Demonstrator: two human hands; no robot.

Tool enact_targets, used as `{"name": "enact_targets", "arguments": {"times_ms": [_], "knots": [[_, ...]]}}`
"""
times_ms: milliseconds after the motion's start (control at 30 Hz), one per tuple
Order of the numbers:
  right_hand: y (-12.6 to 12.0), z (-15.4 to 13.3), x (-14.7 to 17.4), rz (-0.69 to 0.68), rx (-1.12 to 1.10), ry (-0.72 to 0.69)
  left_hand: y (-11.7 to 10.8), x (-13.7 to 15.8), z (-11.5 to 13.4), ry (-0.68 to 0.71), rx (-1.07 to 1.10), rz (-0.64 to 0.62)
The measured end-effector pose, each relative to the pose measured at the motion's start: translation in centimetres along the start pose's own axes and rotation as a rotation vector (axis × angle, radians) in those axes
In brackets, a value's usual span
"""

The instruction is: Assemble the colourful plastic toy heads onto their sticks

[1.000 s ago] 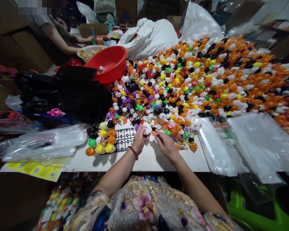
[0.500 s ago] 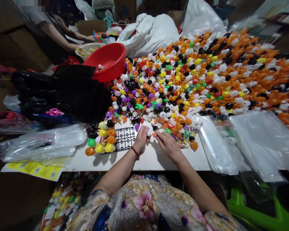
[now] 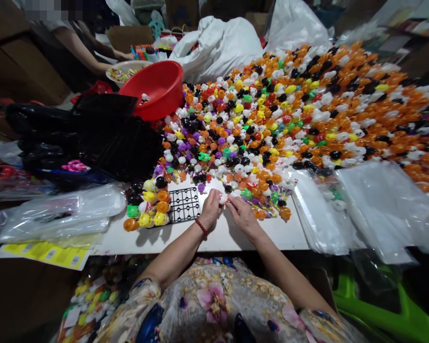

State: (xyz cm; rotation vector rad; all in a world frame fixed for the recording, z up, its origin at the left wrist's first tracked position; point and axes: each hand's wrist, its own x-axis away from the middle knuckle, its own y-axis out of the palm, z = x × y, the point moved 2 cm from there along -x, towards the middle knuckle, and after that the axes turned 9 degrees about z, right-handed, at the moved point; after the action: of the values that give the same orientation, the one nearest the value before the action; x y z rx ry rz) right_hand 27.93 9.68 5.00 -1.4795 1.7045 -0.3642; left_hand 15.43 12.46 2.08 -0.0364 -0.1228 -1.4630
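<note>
Between my hands, just above the white table, is a small white plastic figure (image 3: 222, 197) with a bit of red on it. My left hand (image 3: 210, 209) is closed around its left side. My right hand (image 3: 242, 214) pinches a small orange piece (image 3: 228, 200) against the figure's right side; its exact kind is too small to tell. To the left of my left hand lies a black plastic grid (image 3: 185, 205). Yellow, orange, black, green and white toy figures (image 3: 150, 205) stand crowded at its left end, hiding that part.
A large heap of small colourful toys (image 3: 271, 114) spreads behind my hands. Clear plastic bags (image 3: 375, 205) lie to the right, more bags (image 3: 64, 209) to the left. A red basin (image 3: 157, 90) stands beside black bags (image 3: 117, 138). Another person's arm (image 3: 78, 47) reaches to a bowl at the back left.
My right hand has come closer to my left, bringing the orange piece up against the white figure. The whole view has shifted slightly. The figures by the grid stay as they were.
</note>
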Motion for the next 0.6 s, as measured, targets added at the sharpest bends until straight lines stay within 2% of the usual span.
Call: {"name": "enact_targets", "arguments": {"times_ms": [67,100,200,300,367,467,600], "knots": [[-2.0,1.3,-0.3,0.096,0.034,0.032,-0.1,0.0,0.0,0.054,-0.037,-0.033],[-3.3,2.0,-0.6,0.163,0.077,0.055,-0.3,-0.2,0.2,0.121,-0.076,-0.003],[-7.0,3.9,-1.4,0.359,0.308,0.114,-1.5,-0.8,1.0,0.398,-0.262,0.253],[-8.2,4.0,-2.3,0.41,0.522,0.077,-2.4,-1.5,1.3,0.536,-0.468,0.466],[-6.8,3.0,-2.9,0.307,0.555,-0.015,-2.5,-1.9,1.1,0.547,-0.59,0.511],[-2.8,1.0,-4.1,0.058,0.541,-0.123,-2.3,-2.2,0.4,0.589,-0.673,0.474],[1.9,-0.9,-5.9,-0.191,0.608,-0.057,-2.0,-2.3,-0.2,0.705,-0.651,0.386]]}}
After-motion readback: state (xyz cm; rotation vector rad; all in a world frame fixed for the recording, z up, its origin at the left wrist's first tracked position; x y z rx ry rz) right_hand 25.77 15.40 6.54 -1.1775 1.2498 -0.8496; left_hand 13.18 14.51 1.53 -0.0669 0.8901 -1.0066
